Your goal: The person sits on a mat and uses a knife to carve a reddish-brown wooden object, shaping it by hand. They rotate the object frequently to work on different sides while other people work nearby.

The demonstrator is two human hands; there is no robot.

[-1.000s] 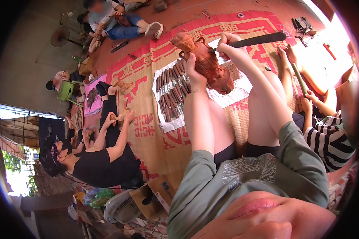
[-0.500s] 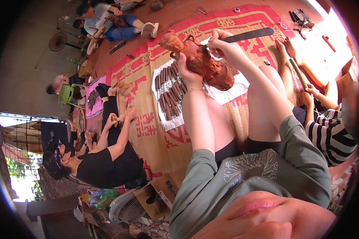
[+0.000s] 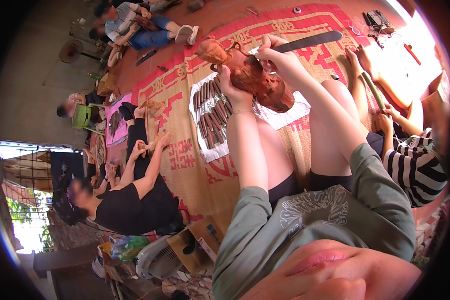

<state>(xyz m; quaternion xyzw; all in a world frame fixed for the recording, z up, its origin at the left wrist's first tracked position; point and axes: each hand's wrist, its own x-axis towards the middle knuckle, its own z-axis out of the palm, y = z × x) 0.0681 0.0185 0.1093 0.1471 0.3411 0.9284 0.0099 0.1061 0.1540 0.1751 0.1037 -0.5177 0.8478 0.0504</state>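
**Well along: figure shaped, surface work in hand**

Already carved into a recognisable form: a reddish wooden figure (image 3: 255, 75), with a rounded head at its far end and curled detail just below it. Held up off the knees, between both hands, above the mat (image 3: 185, 165).

Left hand (image 3: 233, 86) wrapped around the near side of the figure from below, fingers closed on it, steadying it. Right hand (image 3: 277, 56) curled tight round the handle of a long flat dark tool (image 3: 307, 41), the other end of the tool sticking out to the right, well past the knuckles. Working end hidden behind the fingers, pressed at or very near the figure's upper middle; exact contact not visible.

Judging by the look of it: rough shaping done, head and body clearly blocked out and rounded. Finer cutting or smoothing apparently under way on the body, just below the head. Lower part nearest the wrists broad and plain, possibly less finished; too blurred to say for sure.

Below and left of the left hand, a white cloth (image 3: 207, 145) spread on the mat, with rows of chisels (image 3: 210, 112) lying on it, all within reach. Further left, another person in black (image 3: 130, 205) seated on the mat. Right of the right hand, a striped sleeve (image 3: 415, 165) of someone close by.
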